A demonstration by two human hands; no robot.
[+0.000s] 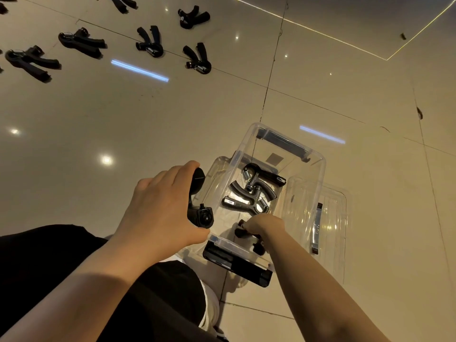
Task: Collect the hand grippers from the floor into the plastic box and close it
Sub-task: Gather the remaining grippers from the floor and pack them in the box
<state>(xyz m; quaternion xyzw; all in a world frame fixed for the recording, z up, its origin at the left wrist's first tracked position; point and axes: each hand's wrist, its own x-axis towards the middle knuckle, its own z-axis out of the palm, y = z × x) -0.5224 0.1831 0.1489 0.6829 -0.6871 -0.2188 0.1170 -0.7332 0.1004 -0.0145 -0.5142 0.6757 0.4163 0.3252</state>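
Observation:
A clear plastic box [318, 164] stands open on the tiled floor in front of me. Two hand grippers [254, 191] lie on its bottom. My left hand [160, 206] grips a black hand gripper [199, 215] just left of the box's wall. My right hand [264, 225] reaches down inside the box and holds another black hand gripper [249, 235] near the bottom at the near end. Several more hand grippers [197, 58] lie scattered on the floor at the far left.
The clear lid [333, 218] lies flat on the floor under and to the right of the box. The box's black latch [237, 265] faces me. My dark-clothed legs [61, 255] and a white shoe [209, 309] fill the lower left.

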